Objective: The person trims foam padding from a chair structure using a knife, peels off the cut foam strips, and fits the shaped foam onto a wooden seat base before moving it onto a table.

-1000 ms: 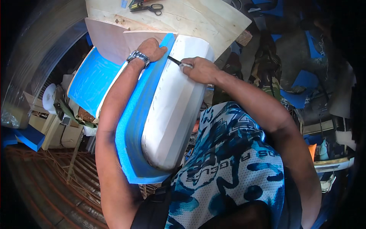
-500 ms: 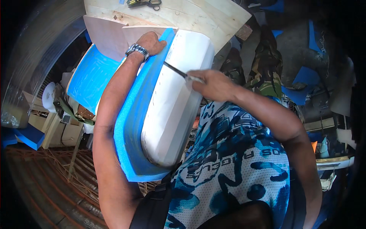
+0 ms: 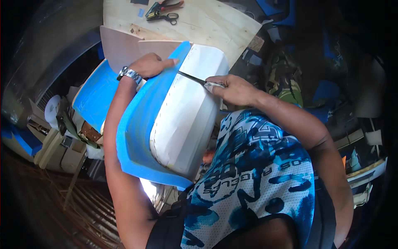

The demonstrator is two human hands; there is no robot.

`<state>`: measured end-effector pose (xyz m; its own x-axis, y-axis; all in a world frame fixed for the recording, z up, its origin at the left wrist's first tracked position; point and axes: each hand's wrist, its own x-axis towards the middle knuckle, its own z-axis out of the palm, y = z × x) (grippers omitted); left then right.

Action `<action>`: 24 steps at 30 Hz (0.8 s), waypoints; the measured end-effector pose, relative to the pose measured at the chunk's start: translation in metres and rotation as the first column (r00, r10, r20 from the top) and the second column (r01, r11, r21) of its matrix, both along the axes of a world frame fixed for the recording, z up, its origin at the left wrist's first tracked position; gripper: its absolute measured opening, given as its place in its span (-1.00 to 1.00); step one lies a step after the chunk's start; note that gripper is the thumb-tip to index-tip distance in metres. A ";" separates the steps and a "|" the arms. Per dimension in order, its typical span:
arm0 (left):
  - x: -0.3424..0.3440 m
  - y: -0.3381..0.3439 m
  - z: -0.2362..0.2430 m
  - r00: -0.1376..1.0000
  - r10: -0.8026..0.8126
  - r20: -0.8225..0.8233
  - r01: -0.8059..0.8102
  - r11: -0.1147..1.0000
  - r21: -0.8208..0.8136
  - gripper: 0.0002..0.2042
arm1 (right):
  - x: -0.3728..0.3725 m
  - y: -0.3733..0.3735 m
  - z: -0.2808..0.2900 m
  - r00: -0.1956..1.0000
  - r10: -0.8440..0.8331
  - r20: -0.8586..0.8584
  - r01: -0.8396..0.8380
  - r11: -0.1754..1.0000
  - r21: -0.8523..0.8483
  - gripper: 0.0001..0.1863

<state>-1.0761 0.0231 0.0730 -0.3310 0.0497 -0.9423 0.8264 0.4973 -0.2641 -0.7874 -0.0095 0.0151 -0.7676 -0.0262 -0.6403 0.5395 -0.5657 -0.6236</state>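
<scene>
My left hand (image 3: 151,64), a silver watch at its wrist, has curled fingers and its thumb on the blue foam sheet (image 3: 137,133), holding it beside a white, rounded padded piece (image 3: 179,128) with a dashed dark line along its edge. My right hand (image 3: 230,89) grips a long dark blade (image 3: 191,76) by a pale wrapped handle; the blade lies across the white piece, its tip at the foam's inner edge. Behind both stand thin pink-beige curved panels (image 3: 120,45).
A wooden board (image 3: 219,25) holds scissors (image 3: 168,18) and red-handled pliers (image 3: 170,5). A curved blue-lined panel (image 3: 95,95) is at left. My legs in camouflage trousers (image 3: 284,79) show beyond my shirt, among blue scraps (image 3: 325,93) on the dark floor.
My right hand has moved down and right from the blade's earlier spot. My left hand has slid left and down. The foam and white piece look slightly turned.
</scene>
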 end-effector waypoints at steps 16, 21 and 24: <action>-0.002 -0.010 -0.010 0.955 -0.291 0.062 0.287 0.955 0.072 -0.49 | -0.057 -0.009 -0.028 0.992 -0.002 -0.123 0.011 0.997 0.076 -0.44; -0.006 -0.018 -0.012 0.961 -0.273 0.045 0.269 0.959 0.086 -0.50 | -0.019 -0.018 0.001 0.987 -0.091 -0.130 0.091 0.996 -0.001 -0.46; 0.003 -0.010 -0.018 0.960 -0.279 0.026 0.276 0.958 0.084 -0.50 | -0.030 -0.013 -0.009 0.989 -0.076 -0.130 0.075 0.997 -0.014 -0.46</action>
<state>-1.0736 0.0134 0.0554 -0.2583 0.2092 -0.9432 0.9433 0.2652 -0.1995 -0.8172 -0.0221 0.0058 -0.8447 0.0291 -0.5345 0.4096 -0.6078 -0.6803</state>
